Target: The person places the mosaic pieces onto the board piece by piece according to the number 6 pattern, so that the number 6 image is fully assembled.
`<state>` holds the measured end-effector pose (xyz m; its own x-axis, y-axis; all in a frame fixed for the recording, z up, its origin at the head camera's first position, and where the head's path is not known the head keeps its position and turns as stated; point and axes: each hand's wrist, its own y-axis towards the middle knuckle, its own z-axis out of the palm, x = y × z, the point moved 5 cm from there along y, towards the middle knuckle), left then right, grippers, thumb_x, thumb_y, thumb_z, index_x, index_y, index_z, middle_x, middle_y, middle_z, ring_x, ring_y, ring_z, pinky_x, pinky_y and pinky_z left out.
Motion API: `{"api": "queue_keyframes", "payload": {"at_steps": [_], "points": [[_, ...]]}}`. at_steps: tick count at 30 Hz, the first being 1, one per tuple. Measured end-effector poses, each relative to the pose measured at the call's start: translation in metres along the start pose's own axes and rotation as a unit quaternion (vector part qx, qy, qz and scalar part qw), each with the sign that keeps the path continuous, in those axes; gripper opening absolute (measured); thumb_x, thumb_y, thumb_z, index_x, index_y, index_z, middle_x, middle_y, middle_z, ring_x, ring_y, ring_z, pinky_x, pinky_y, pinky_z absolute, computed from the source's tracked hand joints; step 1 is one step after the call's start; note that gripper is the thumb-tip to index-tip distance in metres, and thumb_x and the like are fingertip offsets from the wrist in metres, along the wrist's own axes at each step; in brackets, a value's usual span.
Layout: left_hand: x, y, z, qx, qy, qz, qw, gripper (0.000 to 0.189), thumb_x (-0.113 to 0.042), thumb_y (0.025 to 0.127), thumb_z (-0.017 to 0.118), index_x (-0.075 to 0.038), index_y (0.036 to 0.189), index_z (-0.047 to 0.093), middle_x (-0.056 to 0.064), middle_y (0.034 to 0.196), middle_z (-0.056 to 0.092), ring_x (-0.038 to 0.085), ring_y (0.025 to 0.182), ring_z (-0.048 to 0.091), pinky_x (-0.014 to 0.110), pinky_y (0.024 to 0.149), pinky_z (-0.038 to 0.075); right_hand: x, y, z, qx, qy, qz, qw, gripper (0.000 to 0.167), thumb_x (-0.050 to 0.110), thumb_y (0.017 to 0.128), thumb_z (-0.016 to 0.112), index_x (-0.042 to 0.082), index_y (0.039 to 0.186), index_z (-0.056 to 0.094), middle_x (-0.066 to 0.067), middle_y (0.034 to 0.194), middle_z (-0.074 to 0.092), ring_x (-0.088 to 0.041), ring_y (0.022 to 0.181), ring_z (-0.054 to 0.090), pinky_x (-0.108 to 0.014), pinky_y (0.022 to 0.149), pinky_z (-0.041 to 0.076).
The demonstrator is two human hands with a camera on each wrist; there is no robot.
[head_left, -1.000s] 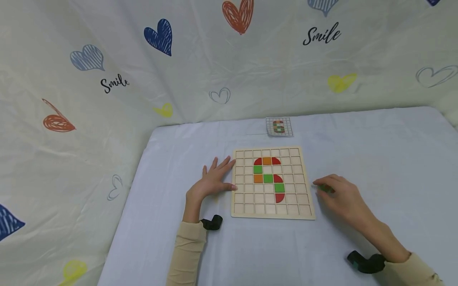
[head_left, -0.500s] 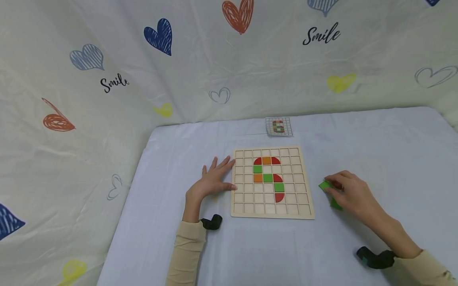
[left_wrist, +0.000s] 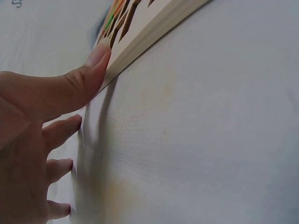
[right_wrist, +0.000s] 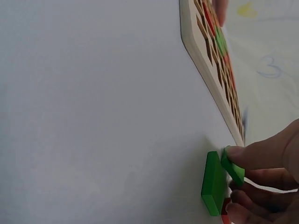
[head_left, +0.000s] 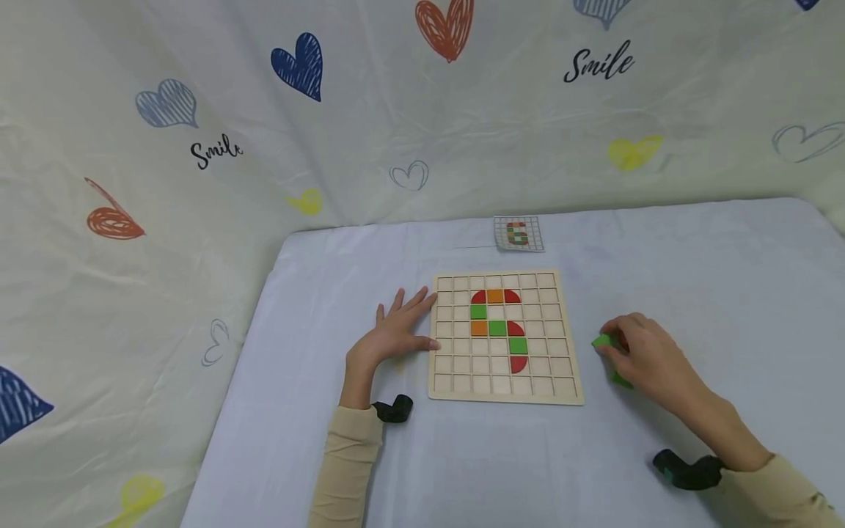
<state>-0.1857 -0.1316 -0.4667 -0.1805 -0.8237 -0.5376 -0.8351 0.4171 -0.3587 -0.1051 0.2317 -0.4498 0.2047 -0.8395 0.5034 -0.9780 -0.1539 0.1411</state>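
Note:
A square wooden grid board (head_left: 462,382) lies on the white-covered table, with red, orange and green tiles set in several cells. My left hand (head_left: 389,334) is at its left side, fingers spread; the thumb (left_wrist: 99,58) touches the board's edge. To the right of the board, my right hand (head_left: 650,359) pinches a green tile (right_wrist: 236,171) between thumb and fingers, holding it tilted. Close beside that tile, a second green tile (right_wrist: 212,185) lies on the table. In the right wrist view a bit of a red piece (right_wrist: 225,211) shows, mostly hidden by the fingers.
A small card (head_left: 519,234) with a printed grid and coloured pattern lies behind the board. Behind the table hangs a white cloth (head_left: 462,132) printed with hearts. Black camera mounts (head_left: 394,409) sit at both wrists, close above the table.
My right hand has shifted right, away from the board, and the second green tile has come into view under it. The left hand stays at the board's edge.

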Motion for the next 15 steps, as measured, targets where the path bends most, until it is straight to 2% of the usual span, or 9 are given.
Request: {"api": "queue_keyframes", "payload": {"at_steps": [5,9,15], "points": [[-0.0004,0.0,-0.0005,0.0,0.0,-0.001,1.0,0.092,-0.04,0.091,0.077,-0.027,0.165,0.024,-0.005,0.174,0.011,0.029,0.161,-0.011,0.068,0.122,-0.01,0.0005,0.0034,0.0036,0.025,0.033,0.021,0.9989,0.026,-0.003,0.083,0.079,-0.007,0.105,0.065,-0.02,0.093,0.069,-0.027,0.078,0.064,-0.032,0.065,0.054],[-0.001,-0.0005,-0.001,-0.001,-0.001,0.003,1.0,0.092,-0.04,0.091,0.077,-0.026,0.165,0.025,-0.005,0.174,0.012,0.03,0.161,-0.01,0.069,0.122,-0.01,0.0017,0.0016,0.0023,0.023,0.044,0.025,0.9984,0.025,-0.003,0.085,0.077,-0.005,0.109,0.07,-0.019,0.097,0.073,-0.028,0.081,0.068,-0.029,0.066,0.054],[-0.0007,-0.0011,-0.0006,-0.002,-0.002,-0.001,1.0,0.092,-0.04,0.091,0.077,-0.026,0.165,0.025,-0.005,0.174,0.012,0.031,0.161,-0.01,0.068,0.122,-0.01,0.003,0.0001,-0.0015,0.029,0.071,0.034,0.9965,0.026,-0.001,0.087,0.076,-0.002,0.112,0.073,-0.023,0.11,0.074,-0.038,0.093,0.073,-0.029,0.071,0.059]]}}
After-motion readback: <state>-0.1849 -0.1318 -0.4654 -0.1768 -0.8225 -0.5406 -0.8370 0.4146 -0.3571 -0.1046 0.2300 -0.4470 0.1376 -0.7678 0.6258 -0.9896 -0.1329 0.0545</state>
